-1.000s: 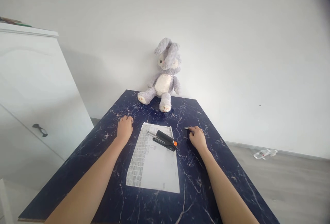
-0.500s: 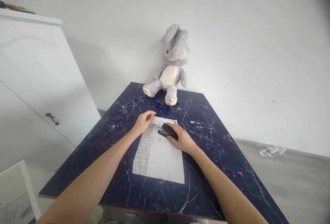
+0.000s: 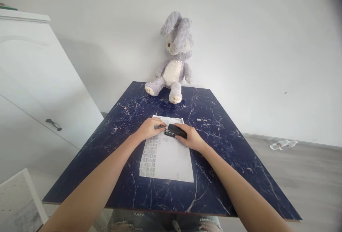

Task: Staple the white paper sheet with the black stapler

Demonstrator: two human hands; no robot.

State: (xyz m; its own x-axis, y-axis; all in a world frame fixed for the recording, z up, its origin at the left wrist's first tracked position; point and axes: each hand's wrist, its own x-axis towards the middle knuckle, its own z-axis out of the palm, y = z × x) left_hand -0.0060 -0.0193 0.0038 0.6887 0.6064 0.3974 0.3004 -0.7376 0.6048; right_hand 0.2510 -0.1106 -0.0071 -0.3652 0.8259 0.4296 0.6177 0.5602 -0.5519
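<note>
My right hand [image 3: 192,137] is wrapped round a black stapler [image 3: 176,130] whose front end points left, its jaws parted. At that front end, the fingers and thumb of my left hand [image 3: 147,129] are closed on a small grey metallic piece [image 3: 158,127]. It looks like a short strip of staples, but the fingers partly cover it. Beneath both hands lies a sheet of paper [image 3: 173,160], with grey printed or drawn blocks down its left side. A small pale piece [image 3: 198,119] rests on the table to the right of the paper.
The dark blue marbled table [image 3: 213,175] stands against a white wall. A plush rabbit [image 3: 173,71] sits at its far edge. To the left is a white cabinet [image 3: 40,68] with a dark handle. A clear plastic item [image 3: 282,144] lies on the floor at right.
My left hand has moved right and slightly down, bringing the small grey piece to the front of the stapler. My right hand still holds the stapler. The camera view has shifted a little.
</note>
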